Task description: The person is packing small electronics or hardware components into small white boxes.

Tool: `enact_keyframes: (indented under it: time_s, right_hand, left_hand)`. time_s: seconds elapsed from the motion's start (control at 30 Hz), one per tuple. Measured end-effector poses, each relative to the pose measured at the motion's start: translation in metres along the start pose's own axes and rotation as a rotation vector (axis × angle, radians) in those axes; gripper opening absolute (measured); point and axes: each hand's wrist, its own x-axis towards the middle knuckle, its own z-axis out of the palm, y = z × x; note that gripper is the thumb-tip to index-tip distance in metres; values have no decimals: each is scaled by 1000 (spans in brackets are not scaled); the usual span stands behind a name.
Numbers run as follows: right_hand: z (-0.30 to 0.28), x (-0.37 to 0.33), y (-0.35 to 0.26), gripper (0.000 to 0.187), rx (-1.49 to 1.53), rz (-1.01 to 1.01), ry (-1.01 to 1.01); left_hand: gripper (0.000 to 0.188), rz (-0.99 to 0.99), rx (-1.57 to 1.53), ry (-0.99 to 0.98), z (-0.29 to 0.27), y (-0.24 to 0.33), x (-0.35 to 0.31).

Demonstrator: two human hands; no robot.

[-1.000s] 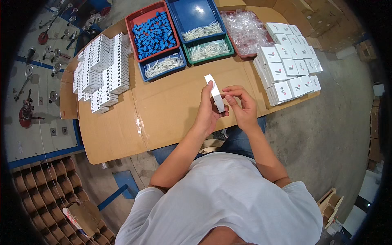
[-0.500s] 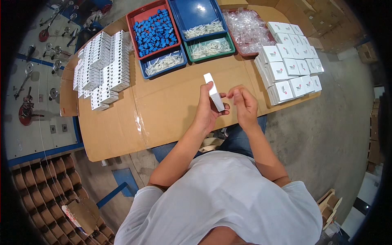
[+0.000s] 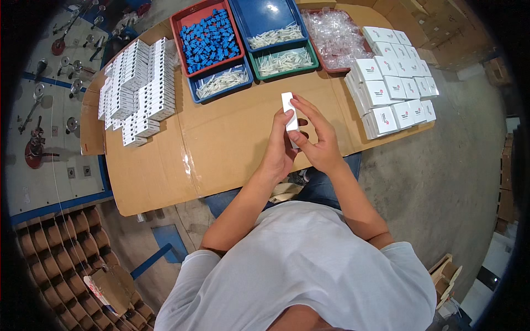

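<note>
A small flat white box [image 3: 289,107] stands on edge between my hands, above the front part of the cardboard-covered table. My left hand [image 3: 280,144] grips it from the left, its thumb along the narrow side. From the right my right hand [image 3: 320,140] closes on the same box, fingers at its far end and thumb near its lower end. The box's broad faces are mostly hidden by my fingers.
Stacked white boxes [image 3: 149,94] stand left, flat white boxes [image 3: 393,88] right. At the back are a red tray [image 3: 240,41] of blue parts, blue [image 3: 197,101] and green [image 3: 287,76] trays of white sticks, and a tray of clear plastic pieces [image 3: 331,41].
My right hand has moved left and closed on the box, where before it was apart from it. The box has turned more upright in my left hand.
</note>
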Motion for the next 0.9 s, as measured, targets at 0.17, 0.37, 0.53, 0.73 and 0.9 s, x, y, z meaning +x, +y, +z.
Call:
enact_keyframes:
  time_s: [0.17,0.37,0.53,0.73,0.9]
  right_hand:
    - [1,3,-3,54,17,-17,-4]
    - [1,6,-1,54,-23,-102,-15]
    - [2,8,-4,55,-16,-108,-11]
    - [7,14,-9,50,-71,-124,-33]
    - [10,15,-8,47,-132,-202,-53]
  left_hand:
    - [63,56,-16,-58,-3,0,0]
    - [56,103,-36,-26,3,3,-7]
    - [51,178,-66,27,9,6,-12]
    - [56,100,-122,-48,8,7,-15]
    - [49,125,-155,5,12,5,-13]
